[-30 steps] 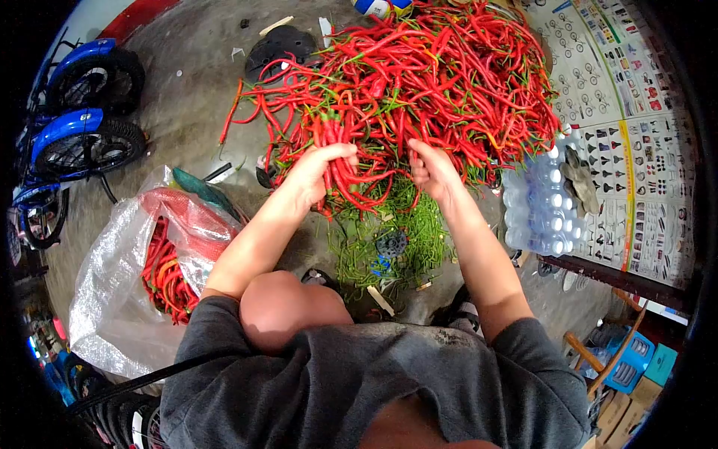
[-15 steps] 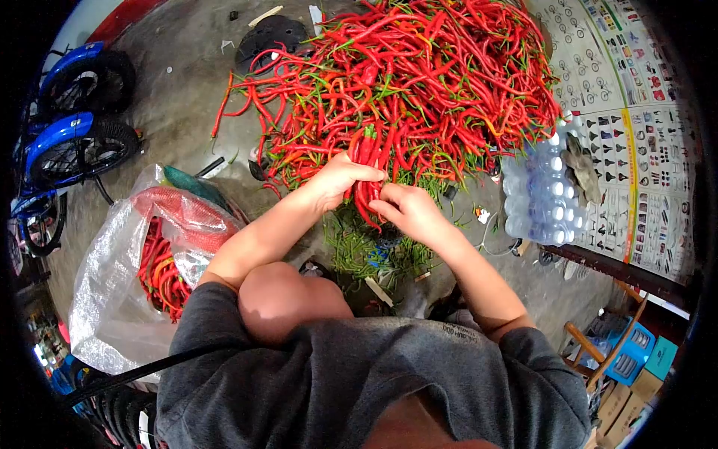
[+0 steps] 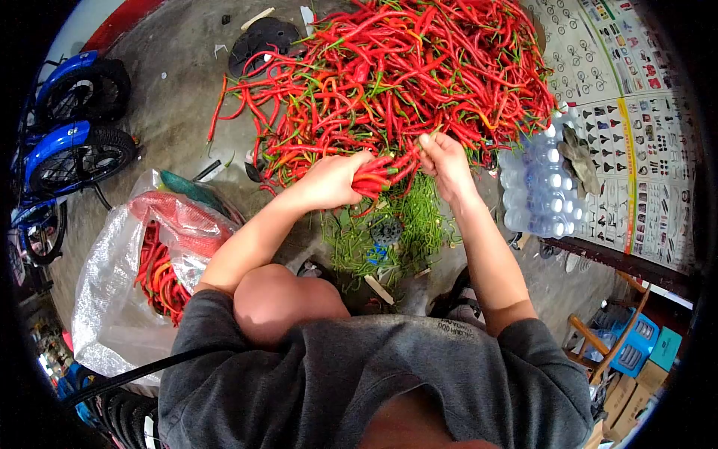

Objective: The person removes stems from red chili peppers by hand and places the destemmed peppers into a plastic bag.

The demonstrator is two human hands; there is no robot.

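Observation:
A bunch of red chili peppers (image 3: 380, 178) is gripped in my left hand (image 3: 333, 181), its fingers wrapped round them and the peppers pointing to the right. To the right of the bunch, my right hand (image 3: 449, 166) is closed in a pinch at the lower edge of the big pile of red chili peppers (image 3: 426, 75). What its fingertips hold is too small to make out. Below both hands, loose green chili stems (image 3: 419, 224) lie heaped on the floor, around a dark round object (image 3: 387, 229).
At the left stands a clear plastic bag (image 3: 112, 299) with red chilies (image 3: 161, 277) inside. Shrink-wrapped water bottles (image 3: 535, 191) are on the right, beside a printed parts poster (image 3: 602, 142). Blue-fendered wheels (image 3: 82, 153) stand far left, and a wooden chair (image 3: 598, 340) is at lower right.
My hands have moved apart: the right one went up and to the right. The left hand turned its bunch from hanging down to pointing right, uncovering more of the green stems.

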